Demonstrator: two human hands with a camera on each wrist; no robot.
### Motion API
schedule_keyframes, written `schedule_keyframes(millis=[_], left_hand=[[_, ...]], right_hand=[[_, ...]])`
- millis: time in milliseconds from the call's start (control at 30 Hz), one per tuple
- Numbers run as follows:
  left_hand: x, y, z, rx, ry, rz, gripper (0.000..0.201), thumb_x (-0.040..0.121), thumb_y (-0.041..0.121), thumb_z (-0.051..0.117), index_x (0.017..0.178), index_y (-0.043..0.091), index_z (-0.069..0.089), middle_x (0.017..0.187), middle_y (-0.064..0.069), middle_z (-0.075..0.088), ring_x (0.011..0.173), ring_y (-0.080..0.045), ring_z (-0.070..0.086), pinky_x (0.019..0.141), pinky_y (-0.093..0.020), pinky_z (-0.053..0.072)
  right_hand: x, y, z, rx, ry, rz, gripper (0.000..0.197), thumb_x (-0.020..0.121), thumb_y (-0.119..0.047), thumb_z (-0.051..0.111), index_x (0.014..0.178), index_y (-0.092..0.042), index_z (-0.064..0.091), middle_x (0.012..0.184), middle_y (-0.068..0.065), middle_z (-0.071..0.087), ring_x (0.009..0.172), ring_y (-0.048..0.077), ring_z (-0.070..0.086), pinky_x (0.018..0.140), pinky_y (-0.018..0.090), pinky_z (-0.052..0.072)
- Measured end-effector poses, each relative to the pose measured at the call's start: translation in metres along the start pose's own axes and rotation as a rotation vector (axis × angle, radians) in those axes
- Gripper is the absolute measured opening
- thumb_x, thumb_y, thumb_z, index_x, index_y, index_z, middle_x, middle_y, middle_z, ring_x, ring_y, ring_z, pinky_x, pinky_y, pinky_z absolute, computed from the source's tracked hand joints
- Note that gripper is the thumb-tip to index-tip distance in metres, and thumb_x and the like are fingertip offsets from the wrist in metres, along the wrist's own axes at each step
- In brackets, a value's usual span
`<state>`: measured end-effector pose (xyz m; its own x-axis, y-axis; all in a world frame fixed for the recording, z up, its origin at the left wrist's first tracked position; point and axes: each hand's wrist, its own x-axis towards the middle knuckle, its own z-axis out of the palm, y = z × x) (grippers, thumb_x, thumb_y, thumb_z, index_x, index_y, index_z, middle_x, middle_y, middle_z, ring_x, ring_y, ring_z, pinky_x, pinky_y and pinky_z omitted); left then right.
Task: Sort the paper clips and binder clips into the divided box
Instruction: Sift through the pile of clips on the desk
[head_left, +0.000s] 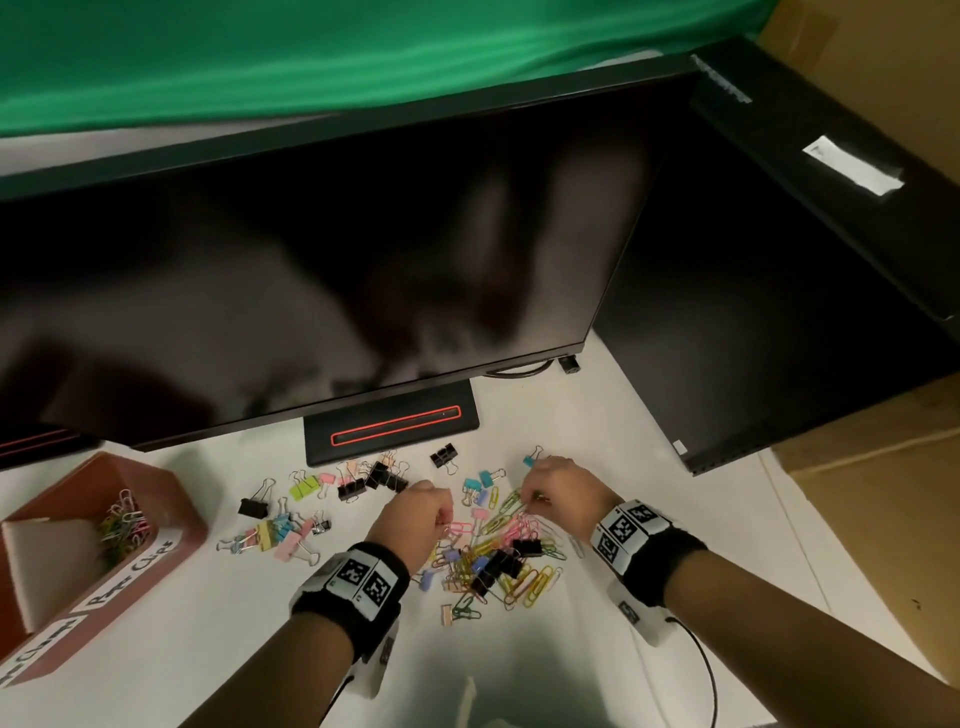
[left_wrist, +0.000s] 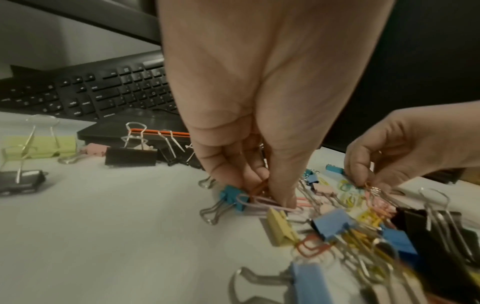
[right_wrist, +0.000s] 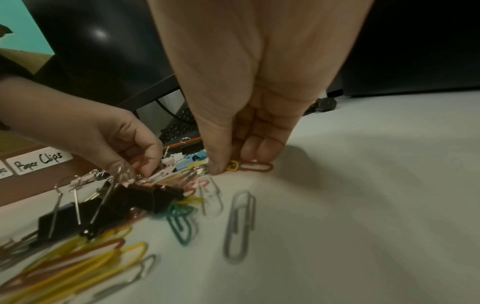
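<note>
A mixed pile of coloured paper clips (head_left: 524, 574) and binder clips (head_left: 498, 564) lies on the white desk in front of me. My left hand (head_left: 434, 512) is at the pile's left edge; its thumb and fingers (left_wrist: 259, 191) pinch an orange paper clip (left_wrist: 259, 188) and press on a pink one beside a teal binder clip (left_wrist: 230, 195). My right hand (head_left: 532, 496) is at the pile's far right, and its thumb and fingers (right_wrist: 236, 162) pinch a red paper clip (right_wrist: 257, 167) and a yellow one against the desk. The brown divided box (head_left: 171, 499) stands at the left, with paper clips (head_left: 122, 525) in its far compartment.
More binder clips (head_left: 291, 519) are scattered between the pile and the box. A large black monitor (head_left: 311, 260) overhangs the desk, its stand base (head_left: 389, 426) just behind the clips, with a keyboard (left_wrist: 103, 92) under it. A black case (head_left: 779, 312) and cardboard (head_left: 883, 493) stand at the right.
</note>
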<state>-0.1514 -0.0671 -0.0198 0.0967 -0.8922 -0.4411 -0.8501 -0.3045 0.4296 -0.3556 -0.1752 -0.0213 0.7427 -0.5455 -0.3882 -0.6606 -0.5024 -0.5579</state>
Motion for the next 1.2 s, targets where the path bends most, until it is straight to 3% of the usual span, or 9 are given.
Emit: schedule_keyframes(millis=[133,233,400,667,767,900,1033,1133,1200], left_hand=[[-0.002,0.0,0.003,0.03,0.007,0.014,0.012,0.087,0.005,0.054,0.094,0.014,0.059,0.097,-0.003,0.057,0.085,-0.017,0.058,0.078,-0.026,0.05],[-0.002,0.0,0.005,0.084,-0.007,0.023,0.013,0.089,0.008,0.052,0.099,0.012,0.059,0.101,-0.006,0.058,0.089,-0.019,0.059,0.082,-0.03,0.051],[-0.003,-0.001,0.008,0.149,-0.013,0.054,0.021,0.088,-0.001,0.048,0.105,0.009,0.055,0.103,-0.008,0.052,0.092,-0.02,0.056,0.084,-0.031,0.051],[-0.013,-0.018,-0.001,0.03,0.04,0.059,0.009,0.092,0.01,0.048,0.093,0.012,0.056,0.097,-0.006,0.057,0.092,-0.019,0.055,0.081,-0.029,0.048],[-0.025,-0.028,-0.017,-0.112,0.106,0.058,0.008,0.092,0.013,0.05,0.09,0.013,0.057,0.092,-0.001,0.059,0.085,-0.012,0.056,0.072,-0.019,0.046],[-0.054,-0.049,-0.051,-0.33,0.216,0.039,0.005,0.089,0.014,0.057,0.086,0.017,0.061,0.081,0.007,0.062,0.075,-0.003,0.057,0.066,-0.01,0.041],[-0.091,-0.098,-0.093,-0.63,0.333,-0.063,0.017,0.084,0.003,0.062,0.076,0.018,0.06,0.072,-0.002,0.064,0.062,-0.004,0.057,0.062,-0.01,0.044],[-0.117,-0.148,-0.123,-0.74,0.417,-0.199,0.015,0.085,0.002,0.061,0.075,0.013,0.062,0.067,0.0,0.063,0.064,-0.01,0.057,0.063,-0.021,0.048],[-0.134,-0.179,-0.14,-0.816,0.483,-0.276,0.009,0.085,0.0,0.059,0.077,0.002,0.061,0.069,-0.007,0.061,0.067,-0.016,0.055,0.064,-0.027,0.048]], right_hand=[[0.003,-0.007,-0.003,-0.02,-0.054,0.033,0.027,0.09,-0.016,0.058,0.116,-0.012,0.061,0.115,0.009,0.062,0.106,0.023,0.057,0.092,0.029,0.045],[0.006,-0.01,-0.004,-0.047,-0.089,0.056,0.024,0.09,-0.019,0.058,0.111,-0.011,0.065,0.113,0.01,0.062,0.102,0.023,0.059,0.09,0.029,0.048],[0.005,-0.013,-0.003,-0.052,-0.093,0.069,0.021,0.091,-0.021,0.056,0.104,-0.01,0.067,0.11,0.01,0.059,0.1,0.023,0.057,0.08,0.023,0.04],[-0.006,-0.018,-0.012,-0.015,0.032,0.03,0.015,0.09,-0.017,0.057,0.096,-0.011,0.068,0.097,0.006,0.066,0.088,0.017,0.058,0.077,0.02,0.042],[-0.003,-0.034,-0.017,0.004,0.092,-0.018,0.013,0.088,-0.017,0.06,0.096,-0.011,0.068,0.095,0.005,0.065,0.085,0.017,0.059,0.076,0.021,0.043],[0.011,-0.079,-0.021,0.015,0.139,-0.128,0.012,0.086,-0.013,0.061,0.096,-0.012,0.068,0.095,0.003,0.064,0.081,0.01,0.054,0.076,0.02,0.043],[0.044,-0.15,-0.01,0.007,0.139,-0.268,0.007,0.084,-0.011,0.062,0.088,-0.013,0.068,0.088,0.005,0.064,0.081,0.019,0.06,0.076,0.03,0.048],[0.081,-0.216,0.006,0.015,0.136,-0.362,0.006,0.08,-0.008,0.062,0.083,-0.01,0.067,0.084,0.009,0.065,0.08,0.025,0.061,0.075,0.034,0.05],[0.106,-0.262,0.019,0.031,0.132,-0.386,0.008,0.082,-0.009,0.06,0.086,-0.009,0.067,0.088,0.011,0.064,0.084,0.026,0.061,0.079,0.034,0.049]])
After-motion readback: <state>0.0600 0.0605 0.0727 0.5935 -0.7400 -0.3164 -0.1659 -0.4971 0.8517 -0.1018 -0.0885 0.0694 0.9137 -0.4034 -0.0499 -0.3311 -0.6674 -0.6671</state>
